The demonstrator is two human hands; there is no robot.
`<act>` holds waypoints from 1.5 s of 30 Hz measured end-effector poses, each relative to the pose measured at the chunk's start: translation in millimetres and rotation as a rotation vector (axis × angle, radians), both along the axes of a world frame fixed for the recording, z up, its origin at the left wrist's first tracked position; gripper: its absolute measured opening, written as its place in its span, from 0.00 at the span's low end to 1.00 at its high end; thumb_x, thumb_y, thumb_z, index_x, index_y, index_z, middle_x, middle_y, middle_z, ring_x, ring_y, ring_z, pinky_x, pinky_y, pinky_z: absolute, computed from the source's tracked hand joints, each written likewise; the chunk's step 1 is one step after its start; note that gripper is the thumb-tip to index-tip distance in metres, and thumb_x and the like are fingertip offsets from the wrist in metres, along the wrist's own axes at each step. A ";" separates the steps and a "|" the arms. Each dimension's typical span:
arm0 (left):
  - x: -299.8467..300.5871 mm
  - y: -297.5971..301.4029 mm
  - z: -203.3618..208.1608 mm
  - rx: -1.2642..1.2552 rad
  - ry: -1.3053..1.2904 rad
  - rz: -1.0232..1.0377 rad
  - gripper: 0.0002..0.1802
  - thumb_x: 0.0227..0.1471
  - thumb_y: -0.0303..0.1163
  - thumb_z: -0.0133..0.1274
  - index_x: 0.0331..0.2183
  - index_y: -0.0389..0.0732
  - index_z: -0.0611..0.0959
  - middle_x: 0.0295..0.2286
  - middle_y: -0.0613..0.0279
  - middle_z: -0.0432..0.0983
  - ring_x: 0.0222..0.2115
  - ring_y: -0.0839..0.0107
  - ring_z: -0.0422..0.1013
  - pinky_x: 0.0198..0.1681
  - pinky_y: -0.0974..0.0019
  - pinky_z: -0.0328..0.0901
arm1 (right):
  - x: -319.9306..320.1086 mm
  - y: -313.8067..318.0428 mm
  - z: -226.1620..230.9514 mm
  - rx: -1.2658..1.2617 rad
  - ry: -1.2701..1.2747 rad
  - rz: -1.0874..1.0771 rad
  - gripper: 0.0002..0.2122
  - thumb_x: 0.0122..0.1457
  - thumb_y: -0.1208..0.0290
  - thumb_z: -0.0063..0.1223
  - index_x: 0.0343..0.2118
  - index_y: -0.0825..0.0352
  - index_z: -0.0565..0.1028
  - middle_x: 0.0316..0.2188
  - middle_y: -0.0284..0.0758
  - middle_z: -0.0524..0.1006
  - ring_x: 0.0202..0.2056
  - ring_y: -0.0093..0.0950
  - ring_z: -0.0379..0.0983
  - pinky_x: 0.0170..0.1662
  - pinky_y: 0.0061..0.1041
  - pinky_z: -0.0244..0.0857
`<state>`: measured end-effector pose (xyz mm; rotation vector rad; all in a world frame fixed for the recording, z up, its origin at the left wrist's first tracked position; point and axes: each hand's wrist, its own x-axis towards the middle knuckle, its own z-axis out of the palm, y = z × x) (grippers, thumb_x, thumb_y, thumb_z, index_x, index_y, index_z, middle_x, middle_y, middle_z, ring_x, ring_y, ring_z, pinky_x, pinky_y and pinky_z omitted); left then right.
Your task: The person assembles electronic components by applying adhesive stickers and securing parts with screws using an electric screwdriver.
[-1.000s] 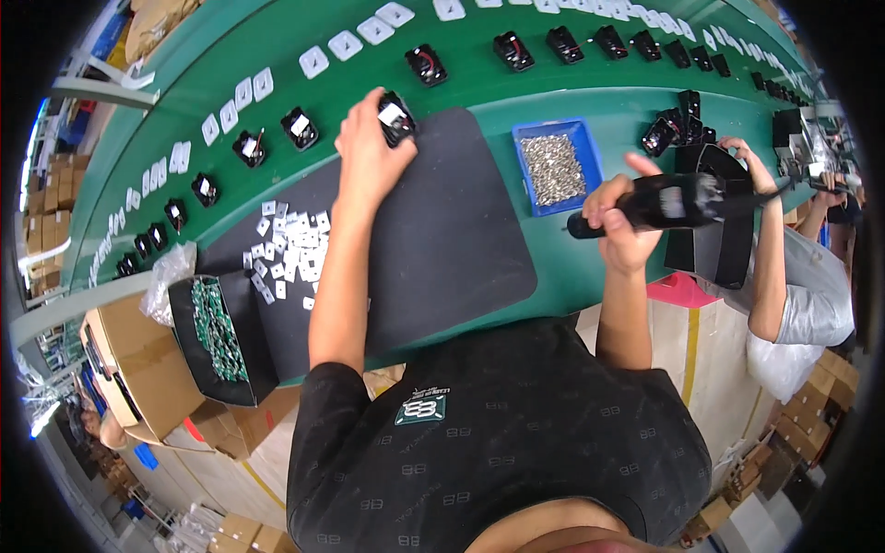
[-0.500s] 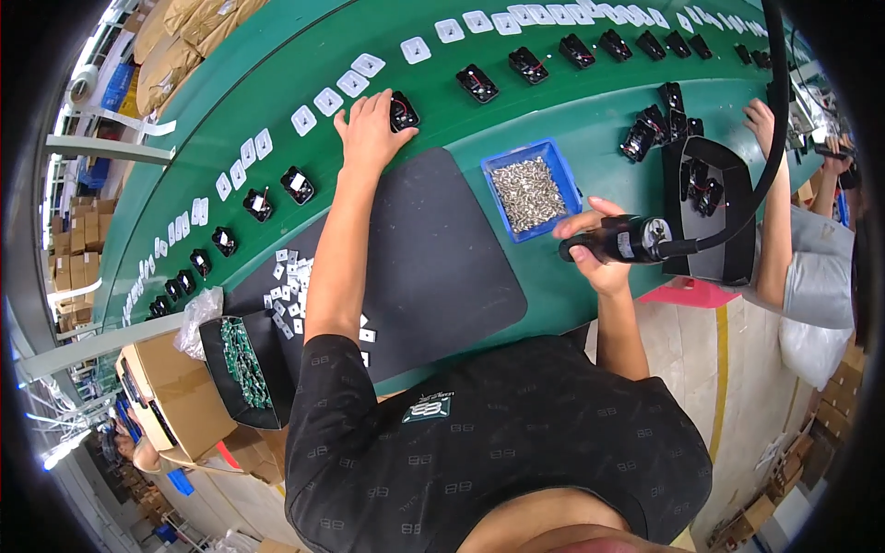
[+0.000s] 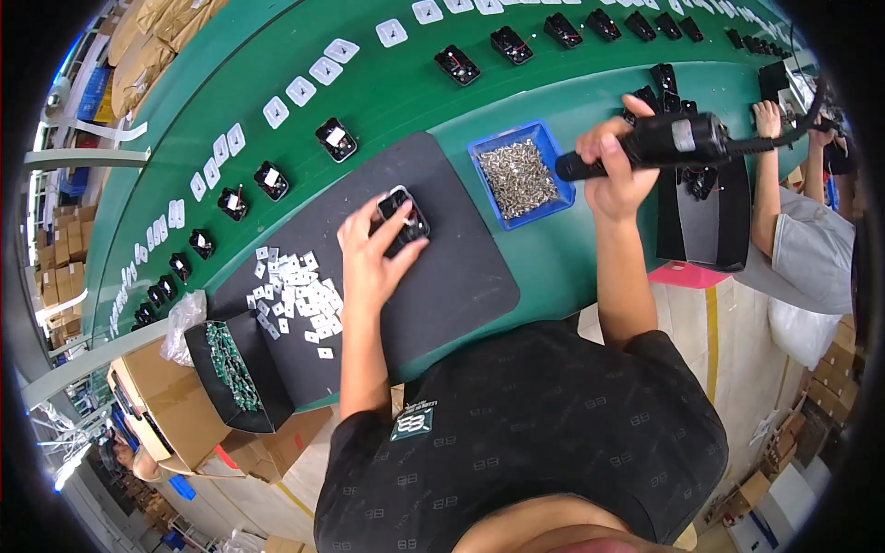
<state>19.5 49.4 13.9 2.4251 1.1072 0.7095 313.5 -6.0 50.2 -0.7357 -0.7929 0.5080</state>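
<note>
My left hand (image 3: 371,253) has its fingers around a small black plastic case (image 3: 407,221). The case rests on, or just above, the dark grey mat (image 3: 461,276), and its open side with wiring inside faces up. In my right hand (image 3: 616,180) is a black corded electric screwdriver (image 3: 678,140), its front end pointing left. That end hovers by the right edge of a blue tray (image 3: 546,152), which holds many small metal screws (image 3: 518,180). Small white square plates (image 3: 300,295) lie scattered on the mat, left of my left forearm.
A green conveyor belt (image 3: 387,78) carries rows of black cases (image 3: 458,64) and white covers (image 3: 392,33). A black box of green circuit boards (image 3: 235,369) stands at the left. To the right are a black bin (image 3: 682,217) and a co-worker's arm (image 3: 767,175); the screwdriver's cord runs right.
My left hand has drawn a black case off the belt toward me, over the mat. My right hand has moved up with the screwdriver, which now points left beside the screw tray.
</note>
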 end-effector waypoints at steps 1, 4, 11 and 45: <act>-4.8 -11.9 -2.7 -0.019 0.016 0.028 0.30 0.28 0.36 0.67 0.42 0.49 0.82 0.45 0.59 0.70 0.38 0.63 0.66 0.48 0.59 0.58 | -1.0 6.6 0.0 -0.001 -0.007 -0.019 0.24 0.50 0.83 0.54 0.50 0.74 0.61 0.20 0.34 0.71 0.21 0.23 0.67 0.27 0.25 0.64; -15.9 -36.8 -13.0 -0.046 -0.020 0.070 0.29 0.27 0.33 0.68 0.39 0.48 0.83 0.46 0.59 0.70 0.37 0.64 0.66 0.47 0.59 0.58 | -4.4 22.2 -5.3 -0.017 -0.046 -0.060 0.23 0.49 0.84 0.54 0.49 0.74 0.62 0.20 0.34 0.72 0.21 0.23 0.68 0.28 0.23 0.65; -13.5 -49.0 -19.8 -0.123 -0.021 0.058 0.22 0.28 0.31 0.67 0.34 0.47 0.85 0.49 0.61 0.68 0.38 0.65 0.65 0.47 0.61 0.58 | -6.6 34.2 -20.8 -0.114 -0.201 -0.165 0.21 0.48 0.85 0.56 0.46 0.74 0.66 0.20 0.31 0.74 0.20 0.17 0.68 0.28 0.16 0.64; -115.6 -110.9 6.9 -0.390 0.109 0.480 0.14 0.39 0.23 0.59 0.34 0.38 0.80 0.30 0.58 0.74 0.31 0.58 0.71 0.34 0.60 0.67 | 0.7 -10.4 12.4 -0.060 -0.076 0.111 0.24 0.55 0.73 0.48 0.55 0.61 0.58 0.22 0.32 0.70 0.23 0.24 0.63 0.33 0.32 0.59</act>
